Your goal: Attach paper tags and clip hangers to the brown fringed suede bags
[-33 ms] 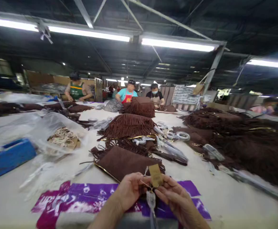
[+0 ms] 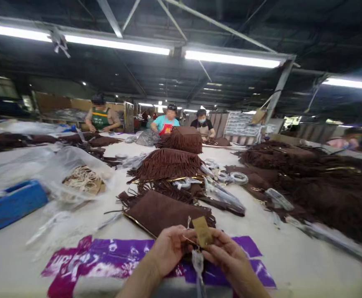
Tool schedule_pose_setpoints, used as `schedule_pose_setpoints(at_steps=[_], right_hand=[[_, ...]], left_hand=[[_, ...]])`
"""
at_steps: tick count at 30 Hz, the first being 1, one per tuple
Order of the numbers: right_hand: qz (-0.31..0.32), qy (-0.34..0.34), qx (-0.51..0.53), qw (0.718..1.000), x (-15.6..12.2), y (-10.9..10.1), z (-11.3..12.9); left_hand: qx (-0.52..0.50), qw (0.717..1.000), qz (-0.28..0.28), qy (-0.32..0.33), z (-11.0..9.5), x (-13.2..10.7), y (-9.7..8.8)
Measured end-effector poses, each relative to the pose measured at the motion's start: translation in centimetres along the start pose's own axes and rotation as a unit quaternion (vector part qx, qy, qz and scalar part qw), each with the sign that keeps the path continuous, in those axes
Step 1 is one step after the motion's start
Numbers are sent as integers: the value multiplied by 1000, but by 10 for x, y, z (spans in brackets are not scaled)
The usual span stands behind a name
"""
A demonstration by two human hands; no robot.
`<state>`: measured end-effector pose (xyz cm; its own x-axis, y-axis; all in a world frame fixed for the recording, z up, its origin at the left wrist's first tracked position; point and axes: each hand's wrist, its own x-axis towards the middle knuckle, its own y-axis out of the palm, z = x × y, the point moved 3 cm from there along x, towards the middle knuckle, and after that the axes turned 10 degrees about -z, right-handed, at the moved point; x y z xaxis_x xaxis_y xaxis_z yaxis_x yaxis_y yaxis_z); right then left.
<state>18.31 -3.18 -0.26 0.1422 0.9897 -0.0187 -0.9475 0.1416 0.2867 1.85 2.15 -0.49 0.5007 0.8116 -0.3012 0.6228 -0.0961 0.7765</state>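
My left hand [image 2: 170, 246] is closed, thumb and fingers pinching the thin white string [image 2: 189, 239] of a tan hang tag [image 2: 202, 231]. Fingers of my right hand [image 2: 227, 254] are closed on the tag's lower right edge and the string by it. Between both hands hangs a plastic-wrapped strap end [image 2: 198, 263], its metal fitting mostly hidden by my fingers. Just beyond lies a dark brown fringed bag [image 2: 165, 211] with gold-coloured edging. Purple and magenta printed plastic [image 2: 119, 258] lies under my hands.
Stacked brown fringed bags [image 2: 168, 163] rise ahead, with more piled at right [image 2: 317, 182]. At left are a blue tape dispenser [image 2: 16, 205] and a clear plastic bag holding string-tied tags [image 2: 83, 180]. Wrapped straps [image 2: 224, 194] lie mid-table. Several people work across the table.
The tan tag has tilted slightly, and my right fingers have shifted a little around it. My left hand stays nearly in place.
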Motion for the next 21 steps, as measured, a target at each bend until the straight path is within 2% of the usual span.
schedule_pose_setpoints(at_steps=[3, 6, 8, 10, 13, 14, 16, 18, 19, 21], right_hand=[[-48, -68, -140, 987, 7, 0, -5], [-105, -142, -247, 953, 5, 3, -2], [-133, -149, -264, 944, 3, 5, -2], [-150, -127, -231, 953, 2, 4, -6], [-148, -114, -215, 959, 2, 2, -10], [-140, -135, -244, 950, 1, 3, -8], [-103, -207, -327, 916, 0, 6, 1], [-42, -270, -403, 873, -2, 12, 10], [-12, -286, -426, 858, -2, 15, 13], [21, -287, -444, 848, -4, 18, 14]], left_hand=[[-23, 999, 25, 8, 3, -4, 2], [-25, 998, 45, 29, 4, -7, 3], [-11, 997, 49, 55, 4, -9, 3], [12, 995, 51, 82, 3, -12, 4], [44, 993, 40, 100, 3, -13, 4], [56, 993, 33, 102, 3, -12, 4], [109, 987, 15, 114, 4, -10, 3], [229, 960, 15, 162, 3, -10, 8], [305, 930, 27, 202, 1, -12, 13], [444, 846, 62, 289, -3, -18, 26]])
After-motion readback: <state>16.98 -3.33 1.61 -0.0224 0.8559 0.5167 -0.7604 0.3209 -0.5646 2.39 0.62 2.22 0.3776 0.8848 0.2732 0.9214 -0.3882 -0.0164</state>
